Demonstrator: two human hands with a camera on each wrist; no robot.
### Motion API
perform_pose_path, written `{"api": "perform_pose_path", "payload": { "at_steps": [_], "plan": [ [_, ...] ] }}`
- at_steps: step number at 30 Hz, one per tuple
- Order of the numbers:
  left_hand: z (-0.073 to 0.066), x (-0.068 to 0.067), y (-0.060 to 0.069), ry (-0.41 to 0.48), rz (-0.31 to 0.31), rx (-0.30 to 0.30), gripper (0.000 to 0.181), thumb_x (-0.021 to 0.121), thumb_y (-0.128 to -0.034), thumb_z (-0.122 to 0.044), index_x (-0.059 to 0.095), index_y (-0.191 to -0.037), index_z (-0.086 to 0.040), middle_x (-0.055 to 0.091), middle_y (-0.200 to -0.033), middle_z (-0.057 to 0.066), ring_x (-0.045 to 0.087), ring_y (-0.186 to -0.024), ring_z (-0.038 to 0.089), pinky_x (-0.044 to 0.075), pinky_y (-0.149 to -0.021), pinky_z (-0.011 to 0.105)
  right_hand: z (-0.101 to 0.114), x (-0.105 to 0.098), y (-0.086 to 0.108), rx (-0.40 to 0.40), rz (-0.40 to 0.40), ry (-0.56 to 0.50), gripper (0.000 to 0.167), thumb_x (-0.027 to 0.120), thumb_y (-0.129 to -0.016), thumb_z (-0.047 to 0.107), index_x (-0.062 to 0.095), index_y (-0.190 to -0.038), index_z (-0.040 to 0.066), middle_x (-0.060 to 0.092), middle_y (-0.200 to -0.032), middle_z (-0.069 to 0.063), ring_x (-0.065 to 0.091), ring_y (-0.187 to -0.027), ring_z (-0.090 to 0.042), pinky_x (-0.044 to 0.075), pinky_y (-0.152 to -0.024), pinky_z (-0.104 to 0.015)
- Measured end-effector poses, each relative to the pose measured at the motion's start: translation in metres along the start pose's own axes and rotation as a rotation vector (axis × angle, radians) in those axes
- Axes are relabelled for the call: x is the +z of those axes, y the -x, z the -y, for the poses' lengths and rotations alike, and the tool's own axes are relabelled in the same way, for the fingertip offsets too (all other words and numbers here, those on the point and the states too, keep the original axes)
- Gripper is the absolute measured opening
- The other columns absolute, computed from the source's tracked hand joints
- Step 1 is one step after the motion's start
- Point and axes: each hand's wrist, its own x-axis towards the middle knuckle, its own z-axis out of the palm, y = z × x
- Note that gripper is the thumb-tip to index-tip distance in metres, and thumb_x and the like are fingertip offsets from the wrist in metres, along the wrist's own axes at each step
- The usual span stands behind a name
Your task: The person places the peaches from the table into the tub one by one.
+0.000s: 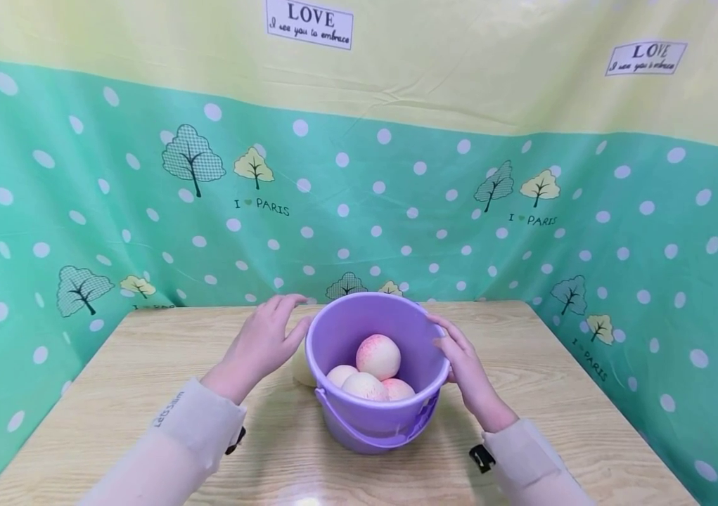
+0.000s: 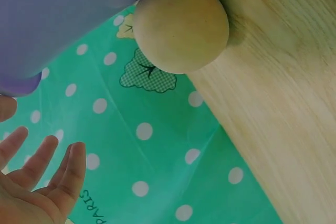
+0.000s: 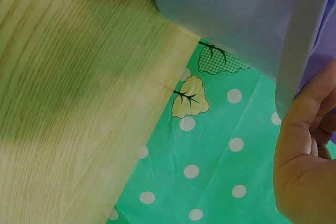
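A purple bucket (image 1: pixel 359 429) stands on the table, its mouth tilted toward me and its handle hanging at the front. Inside lie several pale peaches (image 1: pixel 378 356) with pink blush. My right hand (image 1: pixel 469 376) grips the bucket's right rim, its thumb over the edge. At the left rim, my left hand (image 1: pixel 264 344) holds nothing, its fingers spread and loosely bent; whether the thumb touches the rim, I cannot tell. A pale round fruit (image 2: pixel 181 27) sits on the table against the bucket's left side, mostly hidden in the head view; its kind is unclear.
The wood-grain table (image 1: pixel 169 372) meets a green and yellow patterned cloth (image 1: pixel 333 183) at the back and sides. Dark straps (image 1: pixel 482 458) show at both cuffs.
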Motion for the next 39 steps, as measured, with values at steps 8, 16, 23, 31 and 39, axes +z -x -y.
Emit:
{"api": "perform_pose_path", "payload": {
  "at_steps": [8, 16, 23, 31, 39],
  "plan": [
    [0.005, 0.006, 0.004, -0.012, -0.005, -0.018, 0.04, 0.058, -0.0981, -0.028, 0.058, -0.129, -0.003, 0.063, -0.127, 0.019, 0.058, -0.12, 0.039, 0.047, -0.101, 0.055, 0.0, 0.0, 0.0, 0.001, 0.003, -0.006, 0.049, 0.047, -0.095, 0.022, 0.049, -0.143, 0.026, 0.048, -0.145, -0.015, 0.064, -0.088, -0.022, 0.054, -0.06, -0.031],
    [0.011, 0.011, 0.008, -0.021, -0.009, -0.007, 0.042, 0.062, -0.0953, -0.026, 0.058, -0.129, -0.001, 0.064, -0.126, 0.02, 0.059, -0.119, 0.041, 0.047, -0.101, 0.056, 0.0, 0.0, 0.0, 0.003, 0.002, -0.006, 0.048, 0.047, -0.095, 0.022, 0.049, -0.143, 0.026, 0.047, -0.146, -0.015, 0.064, -0.087, -0.022, 0.054, -0.06, -0.031],
    [0.014, 0.017, 0.011, -0.037, 0.021, -0.024, 0.045, 0.063, -0.0948, -0.029, 0.057, -0.131, -0.003, 0.062, -0.129, 0.02, 0.057, -0.122, 0.041, 0.045, -0.103, 0.057, 0.0, 0.0, 0.0, 0.006, 0.001, 0.0, 0.048, 0.048, -0.095, 0.022, 0.049, -0.143, 0.026, 0.047, -0.146, -0.015, 0.065, -0.087, -0.021, 0.055, -0.06, -0.031],
    [0.015, 0.024, 0.015, -0.049, 0.075, -0.065, 0.051, 0.064, -0.0943, -0.036, 0.055, -0.134, -0.004, 0.059, -0.133, 0.023, 0.054, -0.124, 0.045, 0.043, -0.104, 0.06, 0.0, 0.0, 0.0, 0.002, 0.003, -0.001, 0.048, 0.047, -0.096, 0.022, 0.049, -0.143, 0.026, 0.047, -0.146, -0.015, 0.064, -0.087, -0.021, 0.054, -0.06, -0.031],
    [0.018, 0.029, 0.018, -0.046, 0.121, -0.084, 0.057, 0.067, -0.0909, -0.037, 0.053, -0.137, -0.007, 0.057, -0.134, 0.022, 0.053, -0.124, 0.045, 0.043, -0.103, 0.061, -0.001, 0.0, 0.0, -0.003, 0.0, 0.002, 0.048, 0.046, -0.096, 0.023, 0.049, -0.144, 0.026, 0.047, -0.147, -0.015, 0.065, -0.088, -0.022, 0.055, -0.06, -0.033]
  ]
}}
